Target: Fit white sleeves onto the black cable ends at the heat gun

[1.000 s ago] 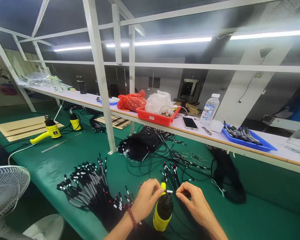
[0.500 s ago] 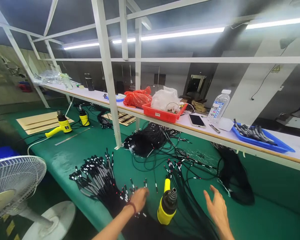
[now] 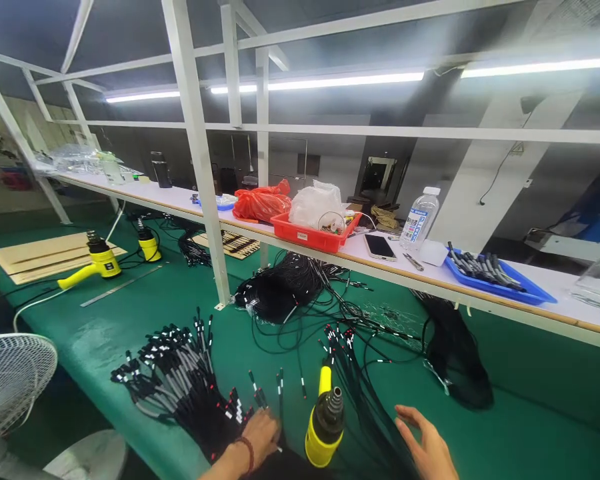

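Observation:
My left hand (image 3: 261, 435), with a beaded bracelet at the wrist, is closed at the near end of a pile of black cables (image 3: 193, 400). Several cable tips poke out just beyond its curled fingers; exactly how many cables they grip is hidden. To its right a yellow-and-black heat gun (image 3: 325, 427) stands upright with its nozzle pointing up. My right hand (image 3: 425, 443) is open, thumb and fingers apart, over the green table beside a second bundle of black cables (image 3: 365, 393). Nothing shows between its fingers.
A white shelf (image 3: 325, 261) crosses above the table, bearing a red tray (image 3: 305, 239), phone (image 3: 379, 247), bottle (image 3: 419, 221) and blue tray (image 3: 535, 293). Two more heat guns, one here (image 3: 103, 257), stand at left. A fan (image 3: 15, 380) is at the table's left edge.
The view has shifted to the right. My left hand has drawn slightly nearer over the cables, and my right hand sits lower in view with its fingers still apart.

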`<state>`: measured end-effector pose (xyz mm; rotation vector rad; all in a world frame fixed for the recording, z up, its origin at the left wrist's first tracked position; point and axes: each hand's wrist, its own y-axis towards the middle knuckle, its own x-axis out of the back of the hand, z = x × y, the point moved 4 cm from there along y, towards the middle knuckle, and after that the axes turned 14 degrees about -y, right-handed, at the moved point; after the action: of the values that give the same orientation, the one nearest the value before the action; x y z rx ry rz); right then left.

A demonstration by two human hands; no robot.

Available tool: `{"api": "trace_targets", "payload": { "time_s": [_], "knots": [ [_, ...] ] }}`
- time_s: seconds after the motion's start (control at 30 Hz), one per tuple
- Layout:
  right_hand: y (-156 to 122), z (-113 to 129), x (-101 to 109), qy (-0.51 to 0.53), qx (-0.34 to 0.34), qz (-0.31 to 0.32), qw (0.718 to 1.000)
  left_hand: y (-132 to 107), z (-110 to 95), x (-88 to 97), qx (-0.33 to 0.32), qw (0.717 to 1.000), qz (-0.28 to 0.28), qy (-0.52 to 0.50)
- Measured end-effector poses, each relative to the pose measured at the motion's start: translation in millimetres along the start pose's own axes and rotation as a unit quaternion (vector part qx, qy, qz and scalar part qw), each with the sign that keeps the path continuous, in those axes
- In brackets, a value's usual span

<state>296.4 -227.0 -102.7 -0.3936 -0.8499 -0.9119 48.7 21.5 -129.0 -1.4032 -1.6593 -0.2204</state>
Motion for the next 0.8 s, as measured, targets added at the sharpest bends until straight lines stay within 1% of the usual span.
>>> {"api": "trace_targets", "payload": {
  "time_s": [0.1, 0.2, 0.27, 0.33, 0.43, 0.47, 0.53, 0.57, 0.63, 0.67, 0.73, 0.8],
  "knots": [
    [-4, 10, 12, -0.004, 0.006, 0.001, 1.000, -6, 0, 8.6, 0.018, 0.999, -0.002, 0.036],
    [-10, 22, 25, 0.006, 0.006, 0.012, 1.000, -15, 0, 23.3, 0.024, 0.998, 0.002, 0.065],
    [-15, 32, 33, 0.016, 0.016, 0.023, 0.999, -24, 0, 36.0, 0.027, 0.996, 0.005, 0.086],
    [-21, 45, 41, 0.017, 0.042, 0.029, 0.999, -35, -1, 50.1, 0.028, 0.993, 0.007, 0.110],
    [-28, 67, 54, 0.004, 0.085, 0.031, 0.996, -53, -10, 72.8, 0.020, 0.989, 0.005, 0.144],
    [-30, 75, 58, 0.001, 0.096, 0.029, 0.995, -60, -18, 80.3, 0.016, 0.988, 0.004, 0.153],
    [-35, 93, 66, -0.004, 0.116, 0.025, 0.993, -74, -41, 94.6, -0.007, 0.986, -0.005, 0.164],
    [-38, 104, 69, -0.005, 0.129, 0.025, 0.991, -80, -57, 100.5, -0.028, 0.986, -0.007, 0.165],
    [-44, 127, 70, -0.003, 0.162, 0.037, 0.986, -92, -95, 109.6, -0.101, 0.985, -0.022, 0.142],
    [-48, 139, 68, 0.003, 0.181, 0.048, 0.982, -97, -114, 112.2, -0.133, 0.983, -0.027, 0.121],
    [-56, 164, 62, 0.014, 0.225, 0.085, 0.971, -103, -147, 115.3, -0.193, 0.977, -0.054, 0.069],
    [-62, 186, 55, 0.020, 0.264, 0.146, 0.953, -104, -169, 115.0, -0.231, 0.969, -0.082, 0.039]
  ]
}}
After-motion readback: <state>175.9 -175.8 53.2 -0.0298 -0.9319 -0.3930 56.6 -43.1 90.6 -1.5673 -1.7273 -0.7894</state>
